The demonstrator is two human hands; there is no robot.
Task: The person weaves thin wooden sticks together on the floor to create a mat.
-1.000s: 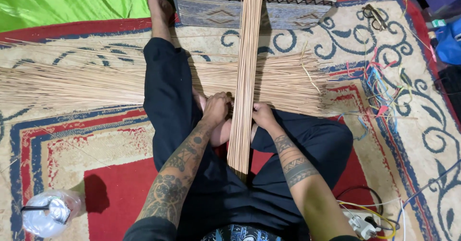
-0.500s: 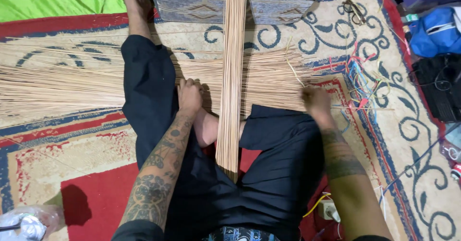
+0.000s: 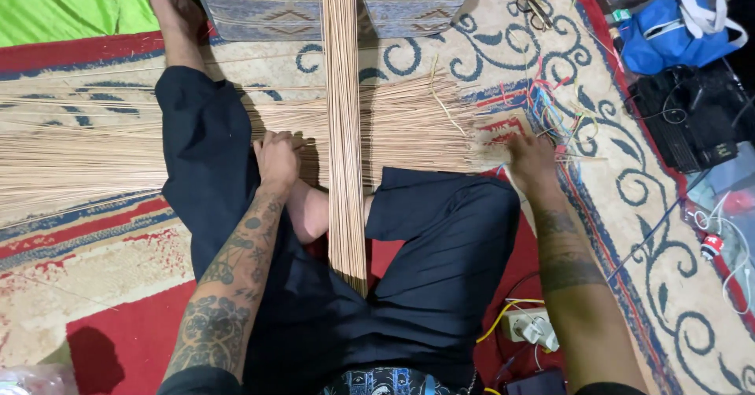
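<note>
Tan sticks (image 3: 409,131) lie under both flat, open hands, left (image 3: 277,157) and right (image 3: 531,159); one blue bag (image 3: 668,37) sits apart.

Patterned rug (image 3: 668,300) on the floor, spread with thin cane sticks.

A wide layer of pale sticks (image 3: 94,155) lies across the rug from 9 to 2 o'clock, crossed at 12 by a tight upright bundle (image 3: 344,112). A woven cushion (image 3: 409,1) sits at 12, loose coloured wires (image 3: 550,104) and a blue bag (image 3: 668,29) at 2, a white power strip (image 3: 528,326) at 5.
</note>
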